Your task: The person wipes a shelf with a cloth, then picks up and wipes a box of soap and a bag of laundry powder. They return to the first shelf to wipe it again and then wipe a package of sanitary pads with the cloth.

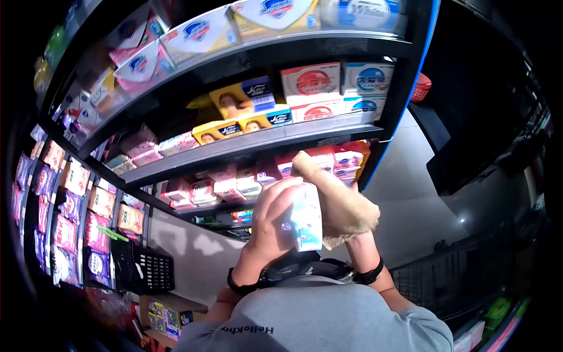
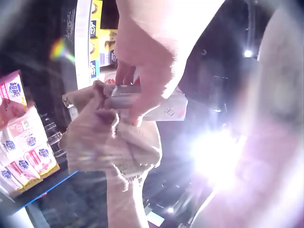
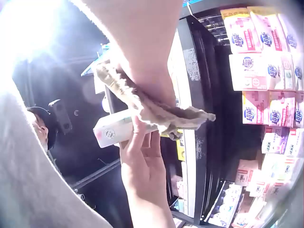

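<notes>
In the head view a small white carton with pale blue print [image 1: 309,226] stands in front of the chest, gripped by my left hand [image 1: 271,212]. The left thumb and fingers close on its two sides, seen also in the left wrist view. A tan, frayed cloth [image 1: 347,210] drapes over my right hand [image 3: 151,92] and hides most of its fingers. That hand grips the cloth against the far end of the carton, where the cloth's folds overlap it.
Ahead stands a shelf rack [image 1: 264,132] of boxed soaps in several tiers. Bagged goods [image 1: 67,226] line the left side, with a black basket [image 1: 153,270] on the floor near them. An open cardboard box [image 1: 170,311] holds small packs. A red basket [image 1: 421,88] sits beyond the rack.
</notes>
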A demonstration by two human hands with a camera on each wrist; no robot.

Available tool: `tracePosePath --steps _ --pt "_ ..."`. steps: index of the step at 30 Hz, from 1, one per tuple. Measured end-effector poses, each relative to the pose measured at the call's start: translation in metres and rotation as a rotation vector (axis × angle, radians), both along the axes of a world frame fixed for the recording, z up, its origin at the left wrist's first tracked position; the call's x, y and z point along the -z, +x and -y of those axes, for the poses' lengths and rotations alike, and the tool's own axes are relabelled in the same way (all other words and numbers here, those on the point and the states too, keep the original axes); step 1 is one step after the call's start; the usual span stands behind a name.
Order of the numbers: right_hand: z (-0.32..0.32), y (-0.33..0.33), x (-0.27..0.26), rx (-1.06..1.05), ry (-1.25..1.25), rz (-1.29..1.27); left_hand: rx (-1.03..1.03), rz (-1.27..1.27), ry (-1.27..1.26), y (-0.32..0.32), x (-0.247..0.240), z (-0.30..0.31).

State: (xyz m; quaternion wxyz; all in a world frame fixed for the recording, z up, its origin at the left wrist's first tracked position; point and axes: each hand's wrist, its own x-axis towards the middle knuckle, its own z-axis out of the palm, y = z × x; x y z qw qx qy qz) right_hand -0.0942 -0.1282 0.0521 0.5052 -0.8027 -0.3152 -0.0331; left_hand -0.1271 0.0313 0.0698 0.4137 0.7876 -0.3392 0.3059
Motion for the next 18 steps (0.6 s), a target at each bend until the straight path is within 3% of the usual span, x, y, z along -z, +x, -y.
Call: tracePosePath --steps 2,3,7,8,10,11,12,14,15,16,18 --pt "0.007 -0.01 0.041 -0.05 0.459 -0.249 0.035 0.019 0.074 0.004 -0.01 0.012" --pt "0.011 -0.028 0.022 -0.237 0.898 -0.359 0.058 0.036 0.082 0.008 -0.008 0.02" --pt "0.034 -0.033 0.021 -0.029 0.924 -0.283 0.361 0.105 0.046 0.022 0.011 0.047" --pt "0.035 -0.031 0.024 0.043 0.993 -0.295 0.372 0.016 0.033 0.016 0.011 0.052" --pt "0.031 -0.029 0.02 0.047 1.085 -0.349 0.417 0.054 -0.052 0.013 0.021 0.055" --pt "0.027 -0.025 0.018 -0.076 1.098 -0.396 0.41 0.089 -0.108 0.011 0.026 0.05" --pt "0.021 -0.016 0.03 -0.06 1.117 -0.509 0.29 -0.032 0.01 0.002 0.02 0.038" --pt "0.009 -0.008 0.044 -0.129 1.087 -0.6 0.23 -0.062 -0.181 -0.002 0.031 0.027" --pt "0.001 -0.003 0.049 -0.076 0.974 -0.47 0.104 -0.07 -0.103 -0.005 0.026 0.019" --pt "-0.005 -0.004 0.049 -0.099 1.021 -0.603 0.052 0.005 -0.001 -0.005 0.042 0.007" --pt "-0.013 -0.004 0.064 -0.101 1.189 -0.711 -0.128 0.124 0.157 -0.016 0.017 0.004"
